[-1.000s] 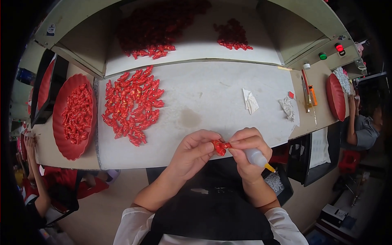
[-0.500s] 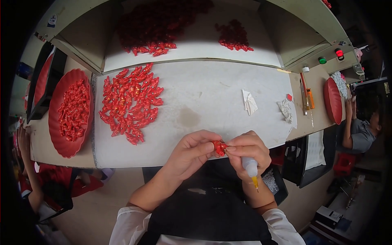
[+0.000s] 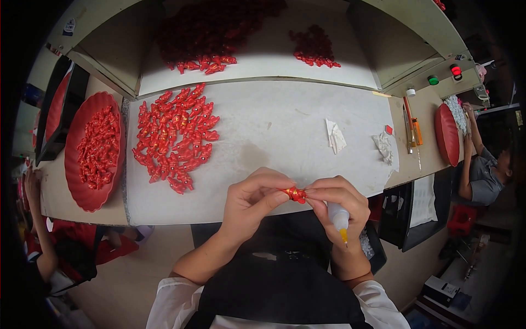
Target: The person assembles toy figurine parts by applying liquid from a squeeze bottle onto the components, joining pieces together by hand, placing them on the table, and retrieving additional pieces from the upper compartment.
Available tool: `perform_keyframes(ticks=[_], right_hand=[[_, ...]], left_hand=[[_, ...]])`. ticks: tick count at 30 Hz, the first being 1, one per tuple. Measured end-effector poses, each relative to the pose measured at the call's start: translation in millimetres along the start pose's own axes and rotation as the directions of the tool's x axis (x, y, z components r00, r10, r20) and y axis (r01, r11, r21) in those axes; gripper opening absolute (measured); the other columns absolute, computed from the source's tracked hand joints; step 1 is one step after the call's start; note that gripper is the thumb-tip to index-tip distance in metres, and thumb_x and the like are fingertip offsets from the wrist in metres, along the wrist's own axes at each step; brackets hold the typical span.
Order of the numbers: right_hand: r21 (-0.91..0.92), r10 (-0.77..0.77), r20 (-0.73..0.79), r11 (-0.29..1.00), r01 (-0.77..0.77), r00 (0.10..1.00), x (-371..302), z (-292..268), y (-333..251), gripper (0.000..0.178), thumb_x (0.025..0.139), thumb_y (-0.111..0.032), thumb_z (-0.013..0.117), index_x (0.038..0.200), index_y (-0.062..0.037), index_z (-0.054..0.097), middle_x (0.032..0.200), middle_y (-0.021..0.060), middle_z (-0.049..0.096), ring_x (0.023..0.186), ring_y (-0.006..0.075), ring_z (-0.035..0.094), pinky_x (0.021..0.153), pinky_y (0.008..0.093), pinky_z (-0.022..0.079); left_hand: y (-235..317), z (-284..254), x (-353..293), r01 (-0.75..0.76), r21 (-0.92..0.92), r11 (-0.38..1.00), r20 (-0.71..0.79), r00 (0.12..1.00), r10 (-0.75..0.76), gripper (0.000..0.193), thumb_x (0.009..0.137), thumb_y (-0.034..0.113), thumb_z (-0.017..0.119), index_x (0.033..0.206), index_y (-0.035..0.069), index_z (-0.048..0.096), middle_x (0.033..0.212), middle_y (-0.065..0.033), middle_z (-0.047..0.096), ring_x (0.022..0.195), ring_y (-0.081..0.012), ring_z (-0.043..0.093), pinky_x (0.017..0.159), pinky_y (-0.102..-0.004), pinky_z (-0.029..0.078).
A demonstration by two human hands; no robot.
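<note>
Head view: the left hand and right hand meet at the near edge of the white table, fingertips of both pinched on one small red piece held between them. The right hand also grips a small white glue bottle, yellow nozzle pointing down. A heap of red pieces lies to the left, beside a red tray holding more.

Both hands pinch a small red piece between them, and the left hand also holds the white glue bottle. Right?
Not quite. In the head view, the bottle is in the right hand, not the left hand. Both hands do pinch the red piece.
</note>
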State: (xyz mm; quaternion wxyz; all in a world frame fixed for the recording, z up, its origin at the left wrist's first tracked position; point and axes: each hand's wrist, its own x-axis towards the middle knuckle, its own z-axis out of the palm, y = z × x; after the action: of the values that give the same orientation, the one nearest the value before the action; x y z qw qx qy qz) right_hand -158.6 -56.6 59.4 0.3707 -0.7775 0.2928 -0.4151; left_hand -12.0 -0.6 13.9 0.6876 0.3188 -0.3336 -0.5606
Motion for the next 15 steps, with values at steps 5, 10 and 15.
perform_keyframes(ticks=[5,10,15], right_hand=[[0.023,0.094,0.046,0.995,-0.095,0.995,1.8,-2.4,-2.7,0.018,0.064,0.009,0.064,0.08,0.0009,0.062,0.076,0.0126,0.06,0.066,0.0168,0.058,0.058,0.0226,0.044],[-0.007,0.065,0.12,0.998,-0.065,0.991,2.6,-10.0,-8.2,0.017,0.064,0.008,0.064,0.079,-0.0001,0.063,0.073,0.0114,0.061,0.065,0.017,0.058,0.057,0.0225,0.044],[-0.036,0.076,0.106,0.997,-0.073,0.991,1.5,-8.7,-7.0,0.018,0.063,0.009,0.064,0.079,-0.0004,0.063,0.073,0.0109,0.061,0.063,0.0167,0.058,0.056,0.0224,0.045]], left_hand=[[0.8,-3.1,0.3,-0.004,0.06,0.998,0.031,1.0,0.002,0.017,0.077,-0.006,0.053,0.093,-0.002,0.058,0.092,-0.0102,0.055,0.085,-0.0155,0.054,0.076,-0.0255,0.043],[-1.0,-0.2,-2.7,0.104,-0.087,0.991,0.038,0.994,-0.101,0.017,0.077,-0.005,0.053,0.093,-0.002,0.058,0.093,-0.0097,0.055,0.085,-0.015,0.054,0.076,-0.0246,0.043],[-0.3,1.0,-3.5,0.147,-0.09,0.985,0.022,0.989,-0.145,0.018,0.078,-0.005,0.052,0.094,-0.003,0.058,0.094,-0.0098,0.055,0.085,-0.015,0.054,0.076,-0.0246,0.043]])
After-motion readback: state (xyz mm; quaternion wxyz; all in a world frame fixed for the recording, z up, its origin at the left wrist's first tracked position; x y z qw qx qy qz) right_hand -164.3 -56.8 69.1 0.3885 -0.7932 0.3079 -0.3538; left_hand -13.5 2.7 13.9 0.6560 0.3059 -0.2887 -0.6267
